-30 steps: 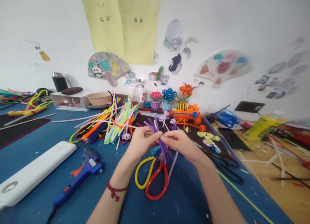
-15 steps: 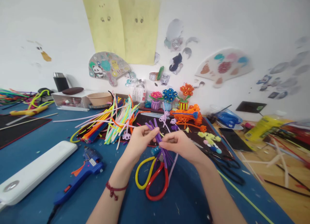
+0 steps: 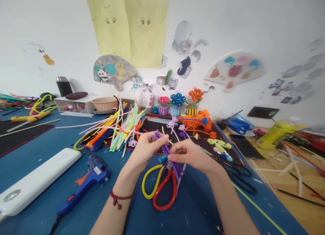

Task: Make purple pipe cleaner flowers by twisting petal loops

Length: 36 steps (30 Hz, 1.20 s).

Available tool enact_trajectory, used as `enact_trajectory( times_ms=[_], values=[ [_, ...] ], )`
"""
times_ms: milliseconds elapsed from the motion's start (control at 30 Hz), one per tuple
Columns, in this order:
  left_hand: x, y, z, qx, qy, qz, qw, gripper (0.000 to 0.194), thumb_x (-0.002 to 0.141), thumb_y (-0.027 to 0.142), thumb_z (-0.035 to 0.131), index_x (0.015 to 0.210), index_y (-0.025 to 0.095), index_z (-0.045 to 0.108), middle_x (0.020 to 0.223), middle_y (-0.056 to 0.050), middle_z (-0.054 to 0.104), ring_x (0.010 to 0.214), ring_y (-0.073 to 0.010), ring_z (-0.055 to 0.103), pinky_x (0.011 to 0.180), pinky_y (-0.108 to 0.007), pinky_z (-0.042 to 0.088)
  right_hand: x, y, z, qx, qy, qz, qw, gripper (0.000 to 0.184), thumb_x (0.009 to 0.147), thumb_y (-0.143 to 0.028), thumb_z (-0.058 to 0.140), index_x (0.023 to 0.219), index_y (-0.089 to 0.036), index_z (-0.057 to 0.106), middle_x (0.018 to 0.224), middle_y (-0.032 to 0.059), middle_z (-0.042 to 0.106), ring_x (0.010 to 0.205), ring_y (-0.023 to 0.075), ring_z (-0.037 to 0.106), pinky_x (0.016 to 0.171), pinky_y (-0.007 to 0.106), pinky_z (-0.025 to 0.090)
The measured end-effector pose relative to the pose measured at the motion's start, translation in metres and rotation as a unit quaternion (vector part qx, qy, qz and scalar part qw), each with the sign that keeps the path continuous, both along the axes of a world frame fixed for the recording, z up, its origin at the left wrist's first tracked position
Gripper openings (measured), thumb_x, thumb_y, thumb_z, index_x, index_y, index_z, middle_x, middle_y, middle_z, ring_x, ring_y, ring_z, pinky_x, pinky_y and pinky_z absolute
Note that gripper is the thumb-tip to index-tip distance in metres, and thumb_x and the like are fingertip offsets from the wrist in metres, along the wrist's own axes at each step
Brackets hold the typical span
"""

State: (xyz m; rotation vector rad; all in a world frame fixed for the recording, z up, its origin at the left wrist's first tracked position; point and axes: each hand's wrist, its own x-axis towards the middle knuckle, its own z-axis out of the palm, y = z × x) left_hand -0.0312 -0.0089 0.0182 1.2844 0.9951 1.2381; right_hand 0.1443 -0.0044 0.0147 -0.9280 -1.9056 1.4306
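Note:
A bundle of purple pipe cleaners [image 3: 165, 147] is pinched between my two hands over the middle of the mat. My left hand [image 3: 148, 147] grips its upper end, with short tips poking out above the thumb. Lower down, my right hand [image 3: 186, 153] closes on the same bundle, and the loose ends fan out beneath the fingers. Directly below lie scissors [image 3: 165, 191] with one red and one yellow handle loop; my hands and the bundle hide their blades. A small blue cylinder [image 3: 163, 158] sits beside the scissors' pivot.
A blue glue gun [image 3: 93, 174] and a long white device [image 3: 40, 180] lie at left. Behind my hands is a pile of colourful pipe cleaners [image 3: 127, 126]. Black scissors [image 3: 238, 175], pompoms [image 3: 220, 145] and a phone [image 3: 245, 146] lie at right. Potted pipe-cleaner flowers [image 3: 177, 103] stand by the wall.
The purple bundle has tilted and slid a little lower, with less of it showing above my left hand. Both hands keep their grip; my right hand has shifted slightly.

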Motion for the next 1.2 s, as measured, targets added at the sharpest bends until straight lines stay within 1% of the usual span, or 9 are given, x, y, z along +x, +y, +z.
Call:
enact_trajectory(
  times_ms=[167,333,400,533,667,800,900,1067,1200],
  values=[
    [-0.002,0.001,-0.001,-0.019,-0.038,-0.008,0.999,0.036,0.069,0.045,0.075,0.064,0.014,0.058,0.048,0.005,0.049,0.041,-0.0036,0.035,0.042,-0.019,0.022,0.002,0.002,-0.003,0.006,-0.004,-0.017,1.0,0.034,0.07,-0.045,0.075,0.066,-0.013,0.064,0.057,-0.0041,0.047,0.054,0.0083,0.037,0.051,0.023,0.028],
    [-0.001,0.003,-0.002,-0.014,-0.075,-0.013,0.997,0.032,0.073,0.042,0.073,0.07,0.011,0.063,0.049,0.005,0.049,0.04,-0.0014,0.03,0.04,-0.018,0.016,0.003,0.003,-0.004,0.005,-0.003,-0.027,1.0,0.031,0.073,-0.043,0.073,0.069,-0.012,0.066,0.057,-0.0033,0.05,0.053,0.0081,0.038,0.051,0.022,0.03],
    [-0.001,0.003,-0.003,-0.01,-0.079,-0.006,0.997,0.031,0.073,0.041,0.073,0.069,0.011,0.064,0.05,0.004,0.051,0.04,-0.0015,0.031,0.04,-0.018,0.017,0.003,0.002,-0.003,0.003,-0.009,-0.031,0.999,0.033,0.074,-0.045,0.073,0.07,-0.013,0.067,0.058,-0.003,0.051,0.053,0.008,0.039,0.05,0.022,0.03],
    [-0.001,0.003,-0.003,-0.007,-0.074,0.008,0.997,0.033,0.069,0.039,0.076,0.059,0.012,0.059,0.05,0.004,0.053,0.04,-0.002,0.035,0.04,-0.018,0.021,0.001,0.0,-0.002,-0.016,-0.025,-0.018,0.999,0.039,0.072,-0.051,0.073,0.075,-0.012,0.068,0.057,-0.0039,0.049,0.051,0.0071,0.035,0.045,0.021,0.026],
    [-0.001,0.003,-0.003,-0.011,-0.061,0.005,0.998,0.034,0.068,0.039,0.077,0.057,0.013,0.058,0.049,0.004,0.053,0.039,-0.0024,0.036,0.04,-0.018,0.024,-0.005,0.001,-0.005,0.015,-0.021,-0.011,1.0,0.047,0.075,-0.057,0.067,0.083,-0.011,0.074,0.056,-0.0011,0.052,0.052,0.009,0.037,0.045,0.022,0.025],
    [0.0,0.003,-0.003,-0.022,-0.039,-0.004,0.999,0.034,0.067,0.041,0.077,0.058,0.013,0.06,0.049,0.004,0.054,0.039,-0.0031,0.038,0.039,-0.018,0.024,-0.008,0.004,-0.009,0.056,-0.019,-0.028,0.998,0.049,0.076,-0.059,0.065,0.078,-0.01,0.076,0.052,-0.0019,0.049,0.05,0.0084,0.033,0.044,0.023,0.022],
    [-0.001,0.004,-0.004,-0.025,-0.031,-0.007,0.999,0.033,0.068,0.04,0.077,0.06,0.013,0.06,0.049,0.004,0.054,0.039,-0.0025,0.038,0.038,-0.017,0.023,-0.006,0.005,-0.009,0.061,-0.023,-0.029,0.997,0.047,0.077,-0.056,0.066,0.073,-0.01,0.074,0.049,-0.0038,0.043,0.048,0.007,0.027,0.044,0.023,0.019],
    [-0.005,0.005,-0.003,-0.017,-0.052,0.022,0.998,0.03,0.066,0.038,0.079,0.066,0.012,0.064,0.049,0.005,0.053,0.037,-0.0009,0.035,0.037,-0.016,0.02,-0.001,0.005,-0.007,0.043,-0.035,-0.02,0.998,0.045,0.074,-0.055,0.069,0.07,-0.011,0.073,0.049,-0.0039,0.041,0.048,0.0076,0.029,0.044,0.023,0.02],
    [-0.006,0.007,-0.002,-0.025,-0.047,0.031,0.998,0.031,0.062,0.038,0.081,0.067,0.011,0.065,0.049,0.003,0.056,0.037,-0.002,0.039,0.035,-0.015,0.023,0.002,0.007,-0.008,0.038,-0.051,-0.016,0.998,0.045,0.073,-0.056,0.07,0.07,-0.011,0.074,0.05,-0.0028,0.044,0.05,0.0082,0.032,0.045,0.023,0.021]
  ],
)
